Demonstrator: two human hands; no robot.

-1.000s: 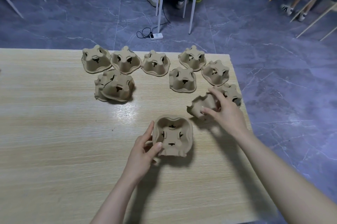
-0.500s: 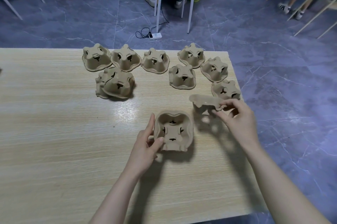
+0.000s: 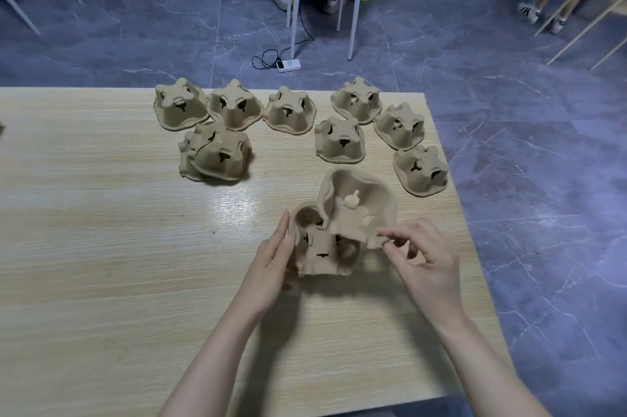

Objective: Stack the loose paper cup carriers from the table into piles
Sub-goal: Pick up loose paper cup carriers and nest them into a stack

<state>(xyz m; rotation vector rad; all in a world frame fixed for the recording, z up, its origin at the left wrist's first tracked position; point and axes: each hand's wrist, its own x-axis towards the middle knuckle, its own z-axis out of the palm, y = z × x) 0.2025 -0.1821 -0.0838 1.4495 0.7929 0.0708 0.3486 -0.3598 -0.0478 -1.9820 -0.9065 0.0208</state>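
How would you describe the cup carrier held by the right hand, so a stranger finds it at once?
Start at the wooden table and go to its near right part, where both hands meet. The right hand pinches the edge of one carrier, tilted over another that the left hand steadies. Only this one shows its hollow inside; the others lie face down.

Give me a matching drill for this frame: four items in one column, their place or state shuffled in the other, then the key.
Items
1. lifted carrier
2. base carrier
3. left hand
4. double carrier pile

States
A. sits untouched on the table, mid-left of the group
B. straight fingers rest against a carrier's left side
C. pinched at its rim by the right hand, tilted in the air
D. rests on the table under the tilted one

Pairs: 1-C, 2-D, 3-B, 4-A
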